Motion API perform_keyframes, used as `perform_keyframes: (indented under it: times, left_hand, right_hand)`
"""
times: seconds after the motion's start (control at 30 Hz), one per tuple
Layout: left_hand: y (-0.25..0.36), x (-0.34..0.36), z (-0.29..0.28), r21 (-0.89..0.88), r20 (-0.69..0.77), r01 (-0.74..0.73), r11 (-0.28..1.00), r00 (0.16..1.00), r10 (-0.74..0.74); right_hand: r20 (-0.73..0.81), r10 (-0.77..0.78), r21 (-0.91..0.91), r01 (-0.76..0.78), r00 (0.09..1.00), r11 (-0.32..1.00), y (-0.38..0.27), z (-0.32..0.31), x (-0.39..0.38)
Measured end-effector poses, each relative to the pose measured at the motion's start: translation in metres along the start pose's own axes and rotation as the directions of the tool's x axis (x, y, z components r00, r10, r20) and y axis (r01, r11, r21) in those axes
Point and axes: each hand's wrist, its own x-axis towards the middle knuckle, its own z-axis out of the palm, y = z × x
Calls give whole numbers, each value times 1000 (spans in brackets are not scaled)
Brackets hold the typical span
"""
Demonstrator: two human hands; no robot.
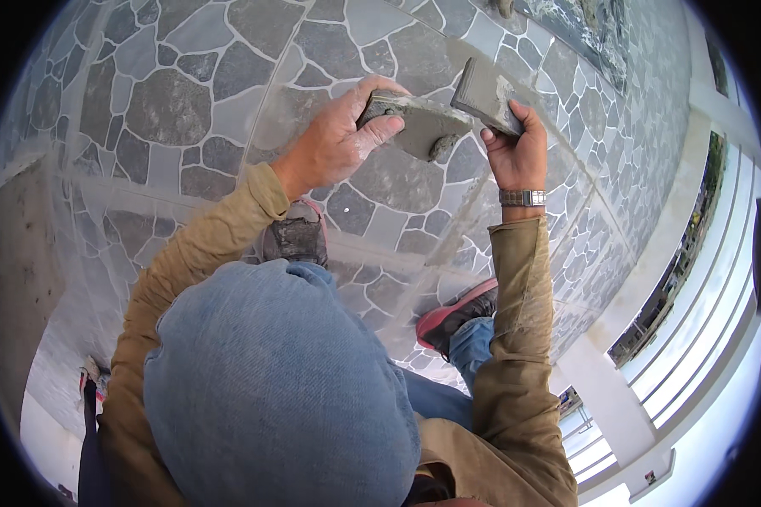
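Near the upper middle, my left hand (347, 135) grips a grey, mortar-smeared slab piece (418, 114), thumb on its face; a lump of grey mortar (441, 146) clings to its right end. Just to the right, my right hand (516, 148) holds a second flat, rectangular grey piece (482, 93) by its lower edge, with a pale smear on it. The second piece is tilted and sits close beside the first, above the stone-patterned floor (171, 106). Whether the two pieces touch is hard to tell. The undersides of both pieces are hidden.
My shoes (296, 237) are below my hands, one either side. A mottled, mortar-covered sheet or tray (575, 34) lies at the upper right, beside a small lump (506, 7). A white railing (600, 372) runs along the right. A stained wall or ledge (21, 279) is at far left.
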Motion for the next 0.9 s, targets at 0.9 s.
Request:
perform_keyframes:
  times: [0.9]
  left_hand:
    - [-36,-27,4,434,-126,-304,848,912,391]
  right_hand:
    - [132,-18,-105,32,991,994,-43,45,-51]
